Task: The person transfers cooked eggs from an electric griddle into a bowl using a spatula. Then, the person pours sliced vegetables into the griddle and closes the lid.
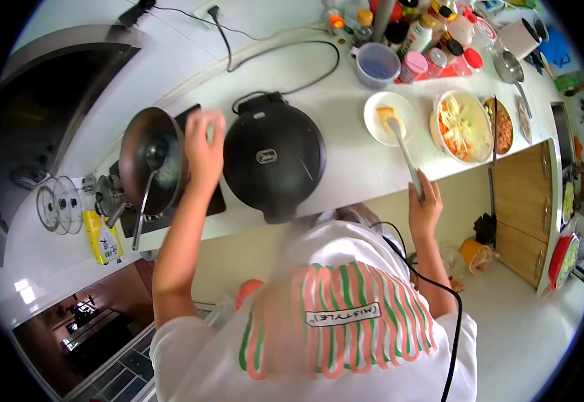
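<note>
My right hand (426,204) is closed round the handle of a long grey brush (407,157). The brush slants into a small white bowl (371,127), its head beside something yellow-orange; the exact shape of that end is hard to make out. My left hand (205,147) is raised between the wok and the black electric griddle, its bent fingers blurred. The black griddle (265,157) stands with its lid down. A dark wok (131,151) sits on the stove at the left, with a ladle (146,204) resting in it.
A bowl of shredded vegetables (461,157) and a dish of minced filling (504,130) are at the right. Several seasoning bottles (419,33) and a blue-grey tub (378,65) stand behind. A power cord (299,42) runs along the wall; glass lids (47,204) stand left.
</note>
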### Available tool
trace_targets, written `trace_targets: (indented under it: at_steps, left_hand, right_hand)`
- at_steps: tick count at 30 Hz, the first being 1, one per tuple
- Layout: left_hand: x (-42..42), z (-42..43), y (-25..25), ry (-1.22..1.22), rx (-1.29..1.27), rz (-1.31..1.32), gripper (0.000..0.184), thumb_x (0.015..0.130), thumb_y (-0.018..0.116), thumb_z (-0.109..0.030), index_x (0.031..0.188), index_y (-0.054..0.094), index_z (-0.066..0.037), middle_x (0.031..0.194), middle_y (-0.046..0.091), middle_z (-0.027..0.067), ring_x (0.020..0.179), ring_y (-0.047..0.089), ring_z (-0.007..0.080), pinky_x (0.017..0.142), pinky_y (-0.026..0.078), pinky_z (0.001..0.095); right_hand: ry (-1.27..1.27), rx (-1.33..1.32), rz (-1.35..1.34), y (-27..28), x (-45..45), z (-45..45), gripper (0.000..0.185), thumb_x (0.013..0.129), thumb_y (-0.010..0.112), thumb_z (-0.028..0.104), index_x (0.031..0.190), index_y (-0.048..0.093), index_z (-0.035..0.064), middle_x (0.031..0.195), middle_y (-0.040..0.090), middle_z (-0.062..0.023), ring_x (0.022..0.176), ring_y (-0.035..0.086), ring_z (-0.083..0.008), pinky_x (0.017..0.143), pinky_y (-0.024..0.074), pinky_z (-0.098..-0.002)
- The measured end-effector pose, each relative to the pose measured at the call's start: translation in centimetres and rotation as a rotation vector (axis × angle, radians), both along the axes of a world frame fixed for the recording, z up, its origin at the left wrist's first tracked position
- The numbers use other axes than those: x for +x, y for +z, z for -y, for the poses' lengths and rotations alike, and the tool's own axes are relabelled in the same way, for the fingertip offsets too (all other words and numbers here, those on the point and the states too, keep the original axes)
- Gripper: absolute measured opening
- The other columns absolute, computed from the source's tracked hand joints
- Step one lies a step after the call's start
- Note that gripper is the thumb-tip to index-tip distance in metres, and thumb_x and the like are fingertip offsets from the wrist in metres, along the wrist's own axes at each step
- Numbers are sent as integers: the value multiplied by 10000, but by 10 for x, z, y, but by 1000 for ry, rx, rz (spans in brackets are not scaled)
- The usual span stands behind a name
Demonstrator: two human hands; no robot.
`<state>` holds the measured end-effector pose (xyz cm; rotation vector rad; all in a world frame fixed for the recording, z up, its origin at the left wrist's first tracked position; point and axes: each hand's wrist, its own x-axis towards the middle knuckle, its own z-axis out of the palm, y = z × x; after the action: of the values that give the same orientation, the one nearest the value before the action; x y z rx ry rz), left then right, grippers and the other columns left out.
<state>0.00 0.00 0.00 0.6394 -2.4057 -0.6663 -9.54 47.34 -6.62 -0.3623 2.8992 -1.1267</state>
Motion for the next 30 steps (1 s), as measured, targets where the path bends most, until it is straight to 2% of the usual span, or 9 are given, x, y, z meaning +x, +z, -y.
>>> trace_targets:
  at_steps: [3,6,9,12,18,20,22,26,30]
  left_hand:
    - [-69,53,4,37,40,-124,243,974,671,-224,1128,702,-39,1104,687,86,1022,643,193,896,502,318]
    - [-134,117,26,141,584,-94,458,1016,598,-383,1240,641,14,1187,714,94,1131,641,188,965,471,334]
    - [-180,133,33,95,893,25,348,1017,612,-351,1050,680,-12,1030,734,100,877,677,184,842,500,368]
    - [-208,145,18,88,1068,25,378,1064,518,-394,1086,655,-42,1013,731,84,909,697,190,829,511,341]
    - [-207,129,-22,95,943,-224,327,1059,539,-294,923,630,-12,790,637,55,615,569,143,599,516,290]
    - [-184,92,-33,-30,536,89,359,1046,553,-316,921,623,13,802,658,79,619,558,143,618,508,294]
    - [-161,89,-69,-111,597,262,397,1028,571,-349,1020,642,41,826,687,102,636,580,159,662,509,303]
    - [-109,101,-112,-173,255,442,546,1008,612,-315,1422,496,22,1126,709,167,1011,684,291,916,513,378]
    - [-40,15,-64,-208,53,266,506,984,648,-171,1439,489,-15,1282,649,186,1163,631,322,1004,480,402]
  right_hand:
    - [-51,-34,-73,10,-1,-14,393,890,713,26,1280,676,65,829,564,-81,627,476,-170,580,420,-313]
    - [-134,-109,-22,17,18,3,378,906,699,30,1282,671,53,810,540,-51,633,435,-144,575,391,-301]
    - [-202,-83,2,23,26,3,370,913,701,49,1281,668,42,805,528,-44,645,418,-133,588,383,-293]
    - [-225,-128,3,22,27,2,376,915,708,61,1289,667,46,790,508,-41,655,409,-128,588,368,-290]
    - [-195,-231,-70,20,30,3,399,899,715,21,1294,665,49,786,491,-42,654,409,-135,576,354,-274]
    - [-215,-239,-52,19,32,-1,407,893,717,15,1294,665,54,797,499,-43,657,415,-131,571,358,-273]
    - [-224,-275,-35,19,31,-1,414,888,722,20,1296,664,64,809,511,-43,664,419,-118,564,359,-271]
    - [-247,-331,54,14,30,-5,377,912,715,58,1285,666,39,844,572,-60,711,487,-128,630,417,-261]
    - [-235,-391,97,15,27,-6,360,924,711,81,1277,667,22,844,589,-73,759,531,-142,715,460,-267]
